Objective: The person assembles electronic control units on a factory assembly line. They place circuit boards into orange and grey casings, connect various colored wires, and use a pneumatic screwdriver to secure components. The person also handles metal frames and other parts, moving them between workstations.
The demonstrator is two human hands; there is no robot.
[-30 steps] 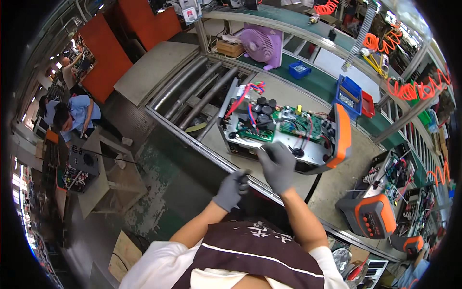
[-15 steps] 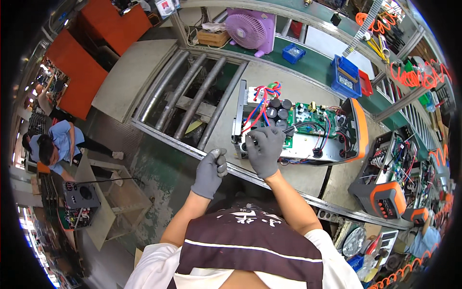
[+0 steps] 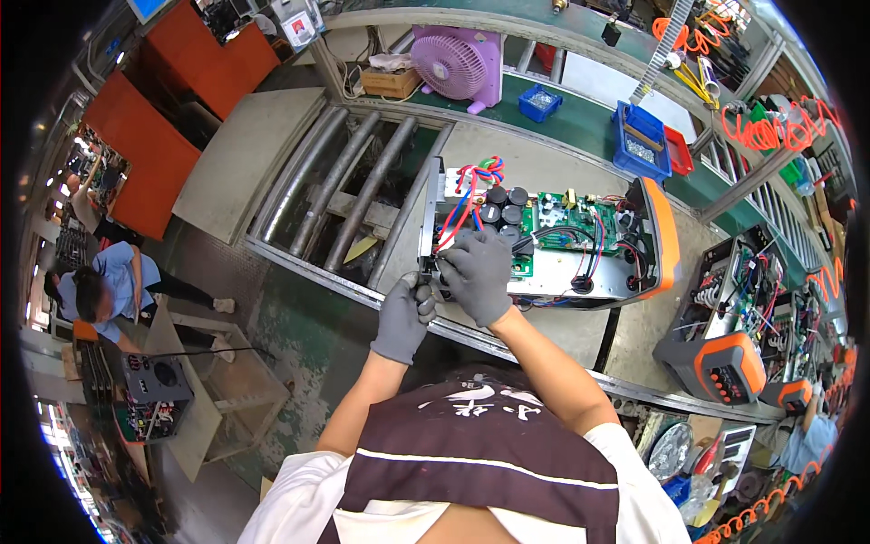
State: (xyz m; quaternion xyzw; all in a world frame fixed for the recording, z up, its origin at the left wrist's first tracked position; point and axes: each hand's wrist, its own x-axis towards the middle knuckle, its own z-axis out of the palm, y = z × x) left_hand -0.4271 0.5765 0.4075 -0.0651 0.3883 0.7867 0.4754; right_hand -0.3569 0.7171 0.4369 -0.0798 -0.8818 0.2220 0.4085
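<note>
An uncovered electronic unit (image 3: 580, 283) with an orange front frame lies on the bench, its green circuit board (image 3: 564, 218) and black capacitors (image 3: 504, 210) exposed. Red, blue and green wires (image 3: 473, 195) loop up at its left end. My right hand (image 3: 478, 275), in a grey glove, is over the near left corner of the unit with its fingers bent together; whatever they grip is hidden. Just left and below it, my gloved left hand (image 3: 404, 317) is curled closed at the end panel's near edge. A small dark piece shows at its fingertips, too small to name.
Metal rollers (image 3: 370, 195) run left of the unit. Behind it stand a purple fan (image 3: 453, 68) and blue bins (image 3: 642, 145) of small parts. More open units (image 3: 720, 358) sit to the right. At far left, a person in blue (image 3: 113, 281) bends beside another unit (image 3: 154, 385).
My left hand has moved up and right to the unit's end panel, close to my right hand. The view has shifted slightly, and my right hand stays at the same corner.
</note>
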